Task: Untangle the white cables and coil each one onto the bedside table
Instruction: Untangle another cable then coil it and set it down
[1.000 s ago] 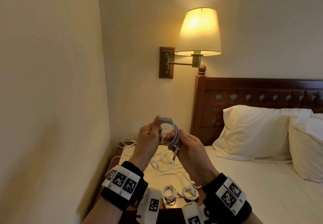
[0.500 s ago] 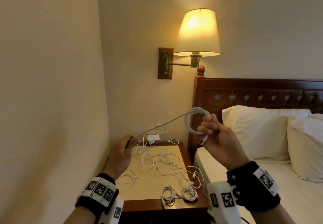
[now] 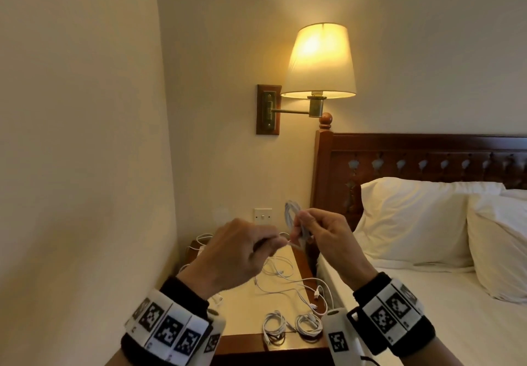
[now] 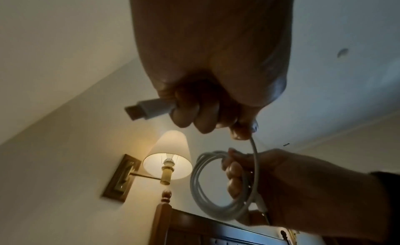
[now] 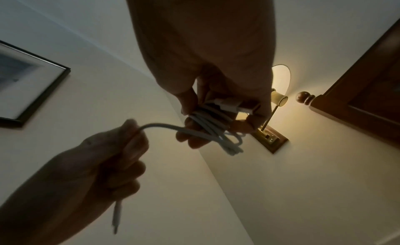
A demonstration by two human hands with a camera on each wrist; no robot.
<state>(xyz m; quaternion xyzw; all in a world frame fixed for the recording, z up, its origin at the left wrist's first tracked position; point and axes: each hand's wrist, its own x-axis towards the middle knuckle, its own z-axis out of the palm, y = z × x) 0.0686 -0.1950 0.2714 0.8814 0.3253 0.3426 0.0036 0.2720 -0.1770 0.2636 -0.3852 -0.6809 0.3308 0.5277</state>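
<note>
My right hand (image 3: 319,231) (image 5: 216,111) holds a coil of white cable (image 3: 291,217) (image 4: 216,188) (image 5: 214,134) up above the bedside table (image 3: 256,345), fingers curled round the loops and one plug. My left hand (image 3: 242,254) (image 4: 205,111) grips the free end of the same cable near its USB plug (image 4: 149,109), close beside the right hand. On the table lie a tangle of thin white cables (image 3: 288,277) and two small finished coils (image 3: 275,327) (image 3: 309,324) near the front edge.
A lit wall lamp (image 3: 319,63) hangs above the table. A wall switch (image 3: 263,216) sits behind it. The wooden headboard (image 3: 399,160) and bed with white pillows (image 3: 413,220) stand to the right. A bare wall (image 3: 79,137) closes in on the left.
My left hand, stretched out low to the left with the cable taut half a second ago, has come back up beside my right hand. The right hand with the coil has dropped lower.
</note>
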